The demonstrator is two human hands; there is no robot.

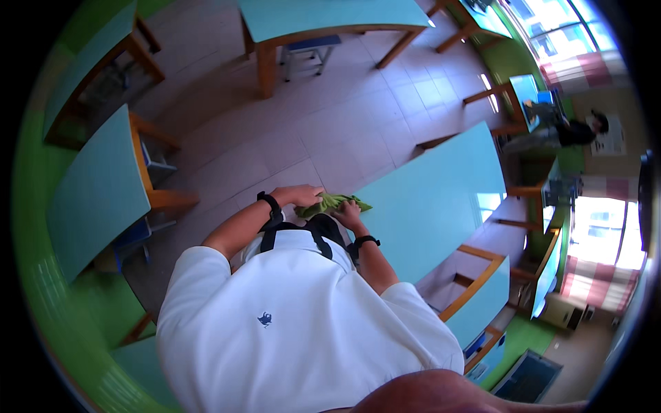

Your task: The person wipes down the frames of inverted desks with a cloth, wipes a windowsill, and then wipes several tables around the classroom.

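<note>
A crumpled green cloth (333,203) is between my two hands, in front of my waist. My left hand (303,195) grips its left end. My right hand (349,214) has its fingers curled into the right part, close to the corner of a light-blue table (434,199). One tip of the cloth sticks out past my right hand toward that table. Both wrists wear black bands. Part of the cloth is hidden under my fingers.
More light-blue tables with wooden legs stand around: one at the left (100,193), one ahead (330,15). A blue stool (310,45) is under the far one. Pinkish floor tiles (275,134) lie between them. Another person (564,133) stands at the far right beside a small table.
</note>
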